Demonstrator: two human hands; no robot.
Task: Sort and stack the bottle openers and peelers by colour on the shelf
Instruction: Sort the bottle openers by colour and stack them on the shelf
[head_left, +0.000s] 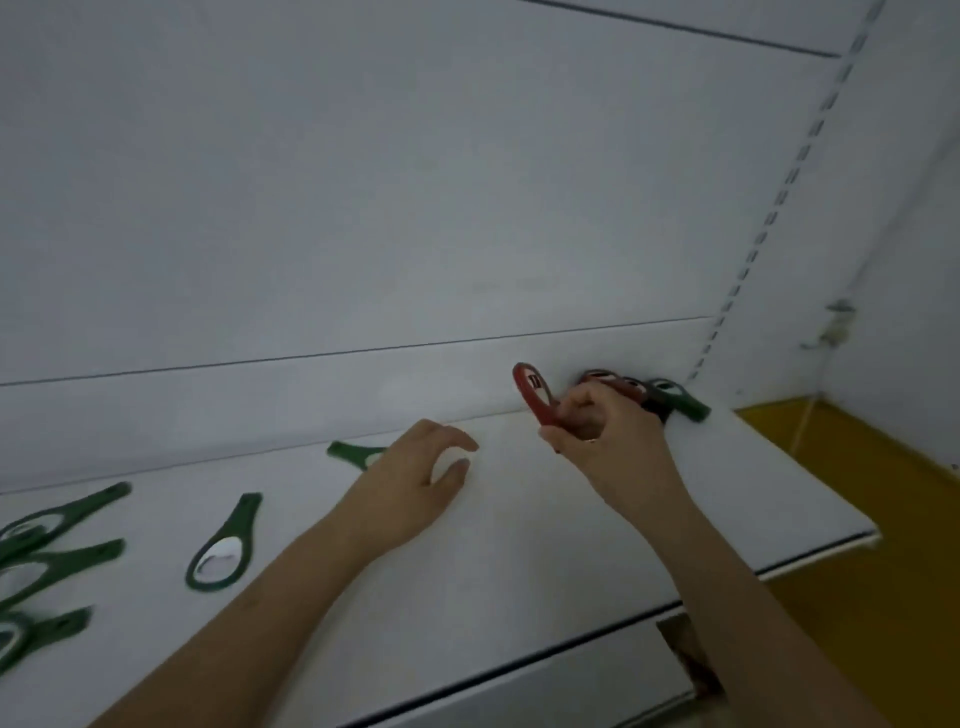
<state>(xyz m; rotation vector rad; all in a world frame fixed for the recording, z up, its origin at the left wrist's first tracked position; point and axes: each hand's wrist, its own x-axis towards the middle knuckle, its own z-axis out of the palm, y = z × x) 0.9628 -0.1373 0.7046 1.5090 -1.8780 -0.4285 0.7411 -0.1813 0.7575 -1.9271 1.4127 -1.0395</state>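
My right hand grips a red bottle opener by its handle, its looped head raised above the white shelf. Behind that hand, against the back wall, lies a small pile of red openers with a green one at its right end. My left hand hovers over the shelf with fingers loosely curled, holding nothing. It partly hides a green opener. Another green opener lies alone to the left. Several more green openers are spread at the far left edge.
The white back panel rises directly behind the shelf. A slotted upright runs along the right corner. The shelf's right end drops to a yellow floor. A lower shelf edge shows below.
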